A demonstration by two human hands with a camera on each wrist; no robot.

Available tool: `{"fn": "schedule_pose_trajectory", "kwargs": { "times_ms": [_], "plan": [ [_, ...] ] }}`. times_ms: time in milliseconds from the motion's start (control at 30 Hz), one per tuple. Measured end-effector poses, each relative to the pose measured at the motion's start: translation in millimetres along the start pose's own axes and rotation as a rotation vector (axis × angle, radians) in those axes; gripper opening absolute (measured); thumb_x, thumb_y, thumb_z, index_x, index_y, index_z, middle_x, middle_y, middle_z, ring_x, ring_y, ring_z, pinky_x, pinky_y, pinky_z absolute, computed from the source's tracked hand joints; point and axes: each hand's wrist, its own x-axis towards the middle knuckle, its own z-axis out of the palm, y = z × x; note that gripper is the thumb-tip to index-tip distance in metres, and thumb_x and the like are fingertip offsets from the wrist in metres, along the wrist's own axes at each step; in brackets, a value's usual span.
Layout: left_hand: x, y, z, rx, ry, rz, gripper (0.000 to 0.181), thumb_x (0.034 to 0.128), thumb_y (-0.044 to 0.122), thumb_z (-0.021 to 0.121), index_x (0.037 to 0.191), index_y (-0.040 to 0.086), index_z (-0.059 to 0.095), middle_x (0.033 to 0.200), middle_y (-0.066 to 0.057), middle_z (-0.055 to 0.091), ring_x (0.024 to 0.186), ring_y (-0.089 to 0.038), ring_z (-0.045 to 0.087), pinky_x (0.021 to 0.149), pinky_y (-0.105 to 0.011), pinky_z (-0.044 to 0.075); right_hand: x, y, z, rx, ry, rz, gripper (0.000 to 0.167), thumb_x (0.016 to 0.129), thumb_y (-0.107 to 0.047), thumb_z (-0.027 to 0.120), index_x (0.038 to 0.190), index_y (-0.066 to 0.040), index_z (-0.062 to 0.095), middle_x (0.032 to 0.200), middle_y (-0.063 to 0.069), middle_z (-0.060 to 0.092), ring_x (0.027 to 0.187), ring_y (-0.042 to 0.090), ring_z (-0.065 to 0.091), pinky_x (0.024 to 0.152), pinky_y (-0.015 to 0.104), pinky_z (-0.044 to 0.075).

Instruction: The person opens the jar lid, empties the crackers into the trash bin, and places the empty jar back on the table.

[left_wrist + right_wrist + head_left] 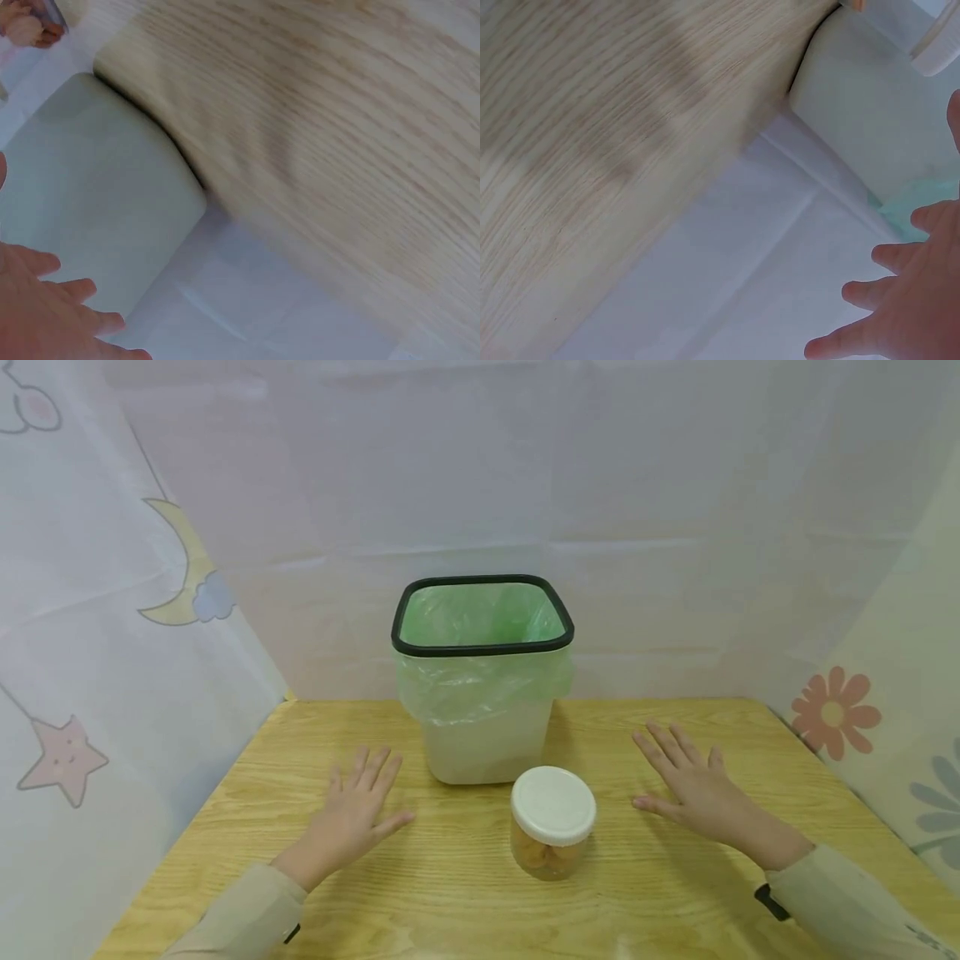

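Observation:
A clear jar (551, 852) with a white lid (554, 805) stands upright on the table, orange-brown pieces inside it. Behind it is a white trash bin (487, 752) with a black rim, lined with a pale green bag (480, 685). My left hand (352, 818) is held out left of the jar, fingers spread, holding nothing. On the jar's other side my right hand (701, 793) is likewise spread and holds nothing. Both wrist views show the bin's side (112, 180) beyond the fingers. Part of the jar (31, 26) shows in the left wrist view's corner.
The wooden table (420, 910) runs back to a pale cloth backdrop (337, 527). Cloth side walls printed with a moon (183, 560), a star (63, 760) and flowers (834, 714) flank the table on both sides.

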Motion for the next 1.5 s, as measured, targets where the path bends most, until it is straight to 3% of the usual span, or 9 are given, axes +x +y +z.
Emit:
{"fn": "schedule_pose_trajectory", "kwargs": {
  "times_ms": [300, 500, 867, 1200, 1500],
  "plan": [
    [1.2, 10.1, 5.2, -0.054, 0.031, -0.013, 0.075, 0.0945, 0.041, 0.061, 0.148, -0.003, 0.033, 0.152, -0.026, 0.030, 0.140, -0.048, 0.020, 0.099, -0.076, 0.020, -0.7, -3, 2, 0.018, 0.030, -0.031, 0.092, 0.090, -0.047, 0.064, 0.158, -0.014, 0.011, 0.160, 0.018, 0.009, 0.144, 0.046, 0.004, 0.089, 0.085, 0.010],
    [2.7, 18.7, 6.8, -0.048, 0.019, 0.015, 0.074, 0.0948, 0.041, 0.061, 0.147, -0.004, 0.035, 0.151, -0.025, 0.032, 0.139, -0.047, 0.022, 0.100, -0.075, 0.020, -4.8, -7, 7, 0.081, 0.052, -0.051, 0.092, 0.091, -0.042, 0.066, 0.158, -0.017, 0.009, 0.160, 0.018, 0.011, 0.143, 0.046, 0.005, 0.091, 0.084, 0.004],
    [4.4, 28.9, 15.1, -0.087, 0.007, 0.069, 0.073, 0.0966, 0.043, 0.057, 0.146, -0.007, 0.035, 0.150, -0.026, 0.033, 0.138, -0.049, 0.025, 0.100, -0.075, 0.020, -8.5, -12, 18, 0.086, 0.091, -0.064, 0.098, 0.087, -0.041, 0.071, 0.158, -0.016, 0.008, 0.156, 0.024, 0.019, 0.142, 0.047, 0.010, 0.087, 0.086, 0.012],
    [6.3, 35.6, 21.6, -0.180, -0.036, 0.050, 0.073, 0.0973, 0.041, 0.057, 0.147, -0.006, 0.032, 0.152, -0.025, 0.029, 0.140, -0.049, 0.019, 0.101, -0.075, 0.015, -9.6, -20, 23, 0.123, 0.066, -0.071, 0.097, 0.087, -0.038, 0.071, 0.157, -0.013, 0.010, 0.155, 0.024, 0.021, 0.140, 0.051, 0.013, 0.089, 0.085, 0.009],
    [2.7, 43.4, 28.4, -0.186, -0.036, 0.076, 0.073, 0.0970, 0.041, 0.057, 0.146, -0.007, 0.032, 0.150, -0.026, 0.031, 0.139, -0.050, 0.020, 0.101, -0.075, 0.015, -12.9, -27, 29, 0.156, 0.057, -0.070, 0.098, 0.086, -0.038, 0.072, 0.157, -0.013, 0.010, 0.155, 0.025, 0.023, 0.139, 0.051, 0.015, 0.090, 0.084, 0.010]
  ]
}}
